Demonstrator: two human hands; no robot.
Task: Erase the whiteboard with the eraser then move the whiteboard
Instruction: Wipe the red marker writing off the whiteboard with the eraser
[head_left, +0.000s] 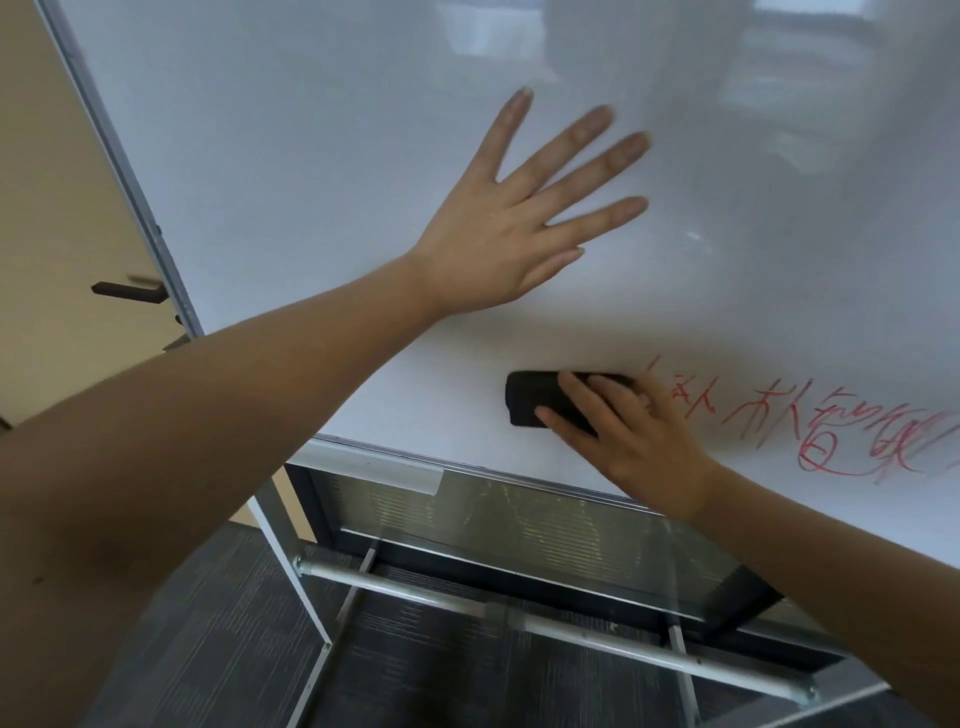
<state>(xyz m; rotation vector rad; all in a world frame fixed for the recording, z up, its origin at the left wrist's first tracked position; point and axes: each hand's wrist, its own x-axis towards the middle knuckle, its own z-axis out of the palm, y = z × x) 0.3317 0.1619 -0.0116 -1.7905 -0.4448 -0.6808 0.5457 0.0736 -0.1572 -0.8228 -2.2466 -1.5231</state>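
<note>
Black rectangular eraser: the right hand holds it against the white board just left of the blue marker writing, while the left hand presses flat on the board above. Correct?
Not quite. The head view shows the marker writing is red, not blue. The rest stands: the right hand holds the black rectangular eraser against the white board just left of it, and the left hand presses flat above.

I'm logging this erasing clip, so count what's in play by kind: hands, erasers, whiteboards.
Hands: 2, left hand flat on the board, right hand holding the eraser
Erasers: 1, black eraser
Whiteboards: 1, whiteboard with red writing
Total: 4
</note>
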